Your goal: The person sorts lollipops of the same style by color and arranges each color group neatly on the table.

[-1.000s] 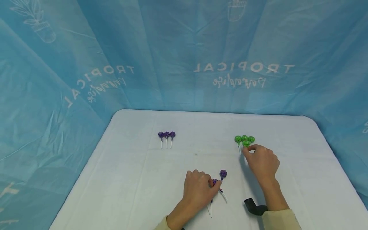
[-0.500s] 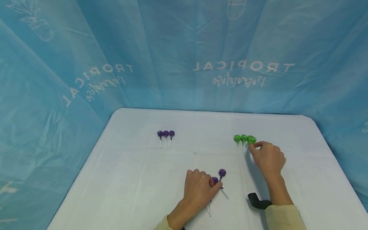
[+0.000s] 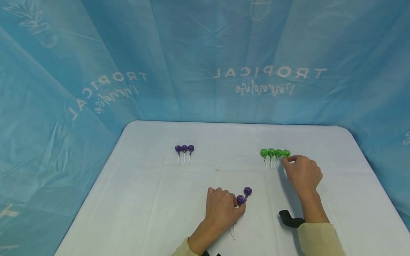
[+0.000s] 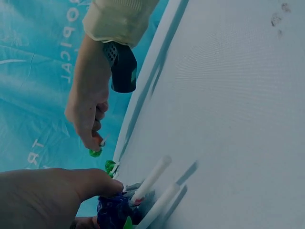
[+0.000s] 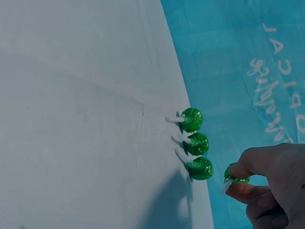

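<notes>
My right hand (image 3: pixel 304 174) pinches a green lollipop (image 5: pixel 228 175) between thumb and forefinger, just below its wrapped head. This lollipop is at the right end of a row of green lollipops (image 3: pixel 271 153), three of which lie on the table with sticks toward me. Nearer to me, my left hand (image 3: pixel 222 209) pinches a purple lollipop (image 3: pixel 241 200) between thumb and fingers. Another purple lollipop (image 3: pixel 247 191) lies just beyond the left fingertips. White sticks (image 4: pixel 152 179) stick out below the left thumb; the hand hides part of this bunch.
Three purple lollipops (image 3: pixel 184 148) lie side by side at the back left of the white table (image 3: pixel 144 199). A blue printed curtain (image 3: pixel 192 96) hangs behind the table and along its sides. A black device (image 3: pixel 289 219) is at the right wrist.
My right hand has moved right with its green lollipop, from in front of the other green ones to the row's right end. The left hand stays nearly in place, its thumb slightly shifted.
</notes>
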A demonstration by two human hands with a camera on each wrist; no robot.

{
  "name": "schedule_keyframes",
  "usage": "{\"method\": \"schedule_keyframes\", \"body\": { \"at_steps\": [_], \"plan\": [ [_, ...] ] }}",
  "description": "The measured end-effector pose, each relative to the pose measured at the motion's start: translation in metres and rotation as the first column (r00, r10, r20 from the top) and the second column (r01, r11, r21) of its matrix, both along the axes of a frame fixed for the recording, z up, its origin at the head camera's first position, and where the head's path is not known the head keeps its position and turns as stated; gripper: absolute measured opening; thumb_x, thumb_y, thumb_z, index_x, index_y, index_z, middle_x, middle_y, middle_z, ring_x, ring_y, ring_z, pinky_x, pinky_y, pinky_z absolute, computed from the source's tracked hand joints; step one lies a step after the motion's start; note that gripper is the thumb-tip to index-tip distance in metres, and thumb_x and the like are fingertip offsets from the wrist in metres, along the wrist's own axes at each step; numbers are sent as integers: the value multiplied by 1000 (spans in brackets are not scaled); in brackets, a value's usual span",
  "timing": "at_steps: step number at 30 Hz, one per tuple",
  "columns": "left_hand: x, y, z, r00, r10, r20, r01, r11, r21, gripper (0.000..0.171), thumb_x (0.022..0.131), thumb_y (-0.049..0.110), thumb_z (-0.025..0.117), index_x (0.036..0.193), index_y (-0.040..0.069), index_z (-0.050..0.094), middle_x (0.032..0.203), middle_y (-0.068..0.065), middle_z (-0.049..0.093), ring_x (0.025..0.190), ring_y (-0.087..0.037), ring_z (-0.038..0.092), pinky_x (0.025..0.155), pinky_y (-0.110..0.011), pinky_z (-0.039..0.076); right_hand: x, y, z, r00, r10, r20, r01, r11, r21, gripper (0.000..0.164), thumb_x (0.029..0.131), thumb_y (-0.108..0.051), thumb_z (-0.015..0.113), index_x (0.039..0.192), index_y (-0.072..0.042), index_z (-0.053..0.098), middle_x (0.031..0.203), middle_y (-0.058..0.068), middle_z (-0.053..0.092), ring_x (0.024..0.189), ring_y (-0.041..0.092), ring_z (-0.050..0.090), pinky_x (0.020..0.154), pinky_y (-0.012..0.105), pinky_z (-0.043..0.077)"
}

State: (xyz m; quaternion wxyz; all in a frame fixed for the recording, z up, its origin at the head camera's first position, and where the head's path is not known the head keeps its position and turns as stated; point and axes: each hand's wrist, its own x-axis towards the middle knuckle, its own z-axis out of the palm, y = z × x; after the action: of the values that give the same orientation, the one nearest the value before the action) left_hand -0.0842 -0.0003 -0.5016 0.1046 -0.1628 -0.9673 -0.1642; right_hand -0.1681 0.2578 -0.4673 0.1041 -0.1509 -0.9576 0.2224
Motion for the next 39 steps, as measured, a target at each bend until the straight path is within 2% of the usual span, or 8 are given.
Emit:
{"method": "schedule_keyframes", "body": {
  "at_steps": [5, 10, 22, 27, 39],
  "plan": [
    [0, -1, -3, 1000, -20, 4, 20, 999, 36, 35, 73, 44, 74, 48, 26, 57, 48, 15, 47, 50, -7, 34, 60, -33, 27, -3, 8, -3, 999, -9, 45, 10, 999, -32, 40, 88, -34, 59, 97, 2, 72, 75, 17, 66, 59, 32, 55, 48, 41, 38],
    [-1, -1, -7, 1000, -20, 11, 20, 997, 77, 31, 72, 39, 76, 48, 27, 60, 48, 17, 48, 50, -5, 35, 60, -31, 27, -8, 11, -6, 998, -16, 67, 20, 999, -48, 41, 89, -35, 60, 95, 3, 72, 77, 17, 67, 66, 37, 58, 53, 45, 39],
    [0, -2, -8, 999, -22, 41, 15, 989, 149, 22, 73, 36, 77, 56, 25, 70, 53, 16, 56, 54, -3, 39, 61, -31, 28, -18, 15, -19, 995, -25, 92, 29, 999, -41, 37, 88, -31, 59, 93, 4, 72, 78, 19, 67, 65, 37, 59, 53, 45, 40],
    [0, -2, -9, 999, -22, 43, 15, 985, 171, 21, 73, 34, 77, 57, 24, 70, 53, 16, 56, 55, -3, 39, 61, -31, 28, -21, 14, -21, 995, -23, 94, 26, 999, -31, 36, 87, -29, 59, 92, 4, 72, 79, 20, 67, 65, 38, 58, 53, 45, 40],
    [-2, -4, -8, 997, 12, 78, -27, 980, 196, 20, 78, 36, 75, 63, 22, 73, 56, 14, 58, 55, -3, 41, 62, -31, 30, -24, 13, -26, 995, 2, 99, 0, 1000, -14, 35, 87, -29, 60, 89, 4, 72, 76, 20, 66, 62, 37, 58, 50, 45, 40]
  ]
}}
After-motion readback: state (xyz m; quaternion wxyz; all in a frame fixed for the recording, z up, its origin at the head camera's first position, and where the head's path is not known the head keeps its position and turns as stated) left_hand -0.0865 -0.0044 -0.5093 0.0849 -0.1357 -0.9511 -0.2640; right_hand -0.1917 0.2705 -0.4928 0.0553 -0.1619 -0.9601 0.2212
